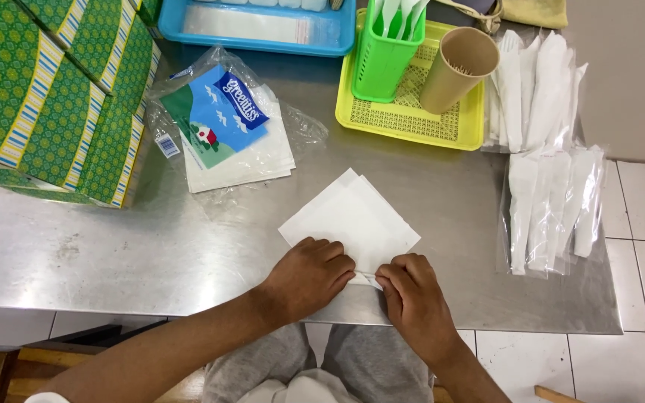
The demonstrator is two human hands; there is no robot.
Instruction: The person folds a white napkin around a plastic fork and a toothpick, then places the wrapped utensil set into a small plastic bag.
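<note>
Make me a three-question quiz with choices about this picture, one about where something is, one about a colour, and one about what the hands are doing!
1. Where does the brown paper cup stand?
A. on the yellow plastic tray
B. on the floor
C. on the green patterned boxes

2. What colour is the slotted plastic basket beside that cup?
A. red
B. green
C. black

3. What are the left hand and right hand doing?
A. hanging in the air
B. holding a spoon
C. pressing on the near corner of the white paper napkin

Answers: 1 A, the cup's base rests on the tray's mesh. 2 B, it is bright green. 3 C, both hands' fingers lie on the napkin on the steel table.
</note>
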